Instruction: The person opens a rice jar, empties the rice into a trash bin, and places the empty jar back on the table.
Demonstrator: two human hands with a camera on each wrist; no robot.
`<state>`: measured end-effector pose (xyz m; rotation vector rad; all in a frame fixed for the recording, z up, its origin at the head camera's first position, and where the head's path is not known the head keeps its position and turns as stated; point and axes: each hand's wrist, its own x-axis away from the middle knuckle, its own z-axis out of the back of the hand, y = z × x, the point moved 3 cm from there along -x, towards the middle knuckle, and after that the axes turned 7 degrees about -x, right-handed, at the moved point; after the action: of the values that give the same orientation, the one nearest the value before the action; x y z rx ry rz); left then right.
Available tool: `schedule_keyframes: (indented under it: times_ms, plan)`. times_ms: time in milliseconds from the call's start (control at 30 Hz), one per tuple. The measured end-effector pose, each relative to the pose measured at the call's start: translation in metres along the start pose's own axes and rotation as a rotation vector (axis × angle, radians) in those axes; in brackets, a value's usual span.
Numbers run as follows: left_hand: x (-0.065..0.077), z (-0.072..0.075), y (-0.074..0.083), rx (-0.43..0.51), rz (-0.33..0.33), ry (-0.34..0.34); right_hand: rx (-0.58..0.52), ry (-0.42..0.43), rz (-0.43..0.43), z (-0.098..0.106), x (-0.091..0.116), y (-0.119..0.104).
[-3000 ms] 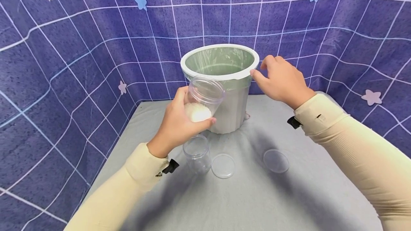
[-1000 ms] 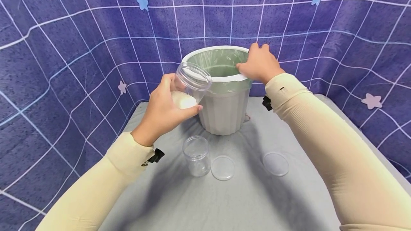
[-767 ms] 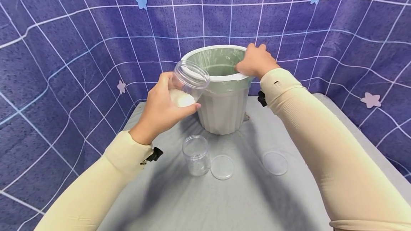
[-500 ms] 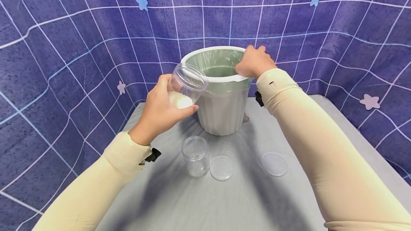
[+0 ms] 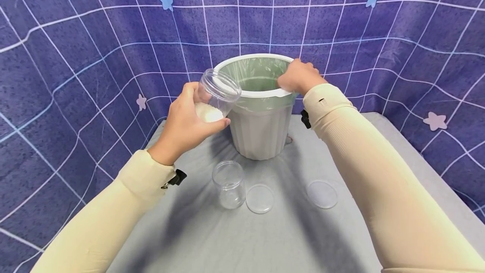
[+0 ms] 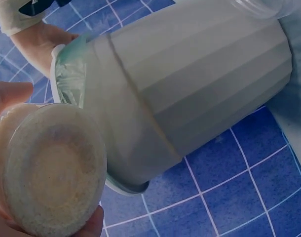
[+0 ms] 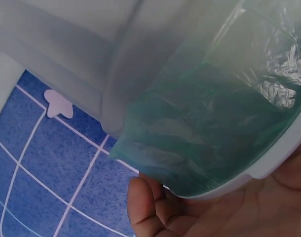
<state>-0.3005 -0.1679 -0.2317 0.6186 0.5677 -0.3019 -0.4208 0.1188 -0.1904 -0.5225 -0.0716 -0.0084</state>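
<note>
My left hand (image 5: 183, 119) grips a clear plastic jar (image 5: 221, 87), tilted with its mouth towards the trash can (image 5: 259, 132). White grains, like rice, (image 5: 209, 113) lie in the jar's lower part; the left wrist view shows them through the jar's base (image 6: 61, 173). The jar's mouth overlaps the near left of the can's white rim (image 5: 261, 94). My right hand (image 5: 301, 77) holds the can's right side, thumb over the inside and fingers (image 7: 141, 202) curled at the outside of the rim. A green liner bag (image 7: 190, 133) is folded over the can's edge.
An open clear jar (image 5: 229, 186) stands on the grey cloth in front of the can. Beside it lies a clear round lid (image 5: 259, 199), and another lid (image 5: 322, 194) lies further right. A blue curtain with grid lines (image 5: 257, 20) encloses the back and sides.
My right hand has moved from beside the can onto its rim and holds it there. My left hand has shifted left with the tilted jar; the grains stay inside.
</note>
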Motion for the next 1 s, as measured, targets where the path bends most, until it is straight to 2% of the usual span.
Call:
schedule_keyframes:
  times_ms: [300,633,1000]
  plan:
    - [-0.011,0.004,0.004,-0.013,-0.015,-0.015,-0.023,0.002,0.057,-0.004,0.002,0.0]
    - [-0.026,0.008,0.001,-0.064,0.017,-0.011,0.034,-0.022,0.089,-0.002,0.005,-0.002]
    - [-0.043,0.014,-0.002,-0.125,0.039,-0.011,0.095,-0.045,0.139,-0.003,-0.002,-0.002]
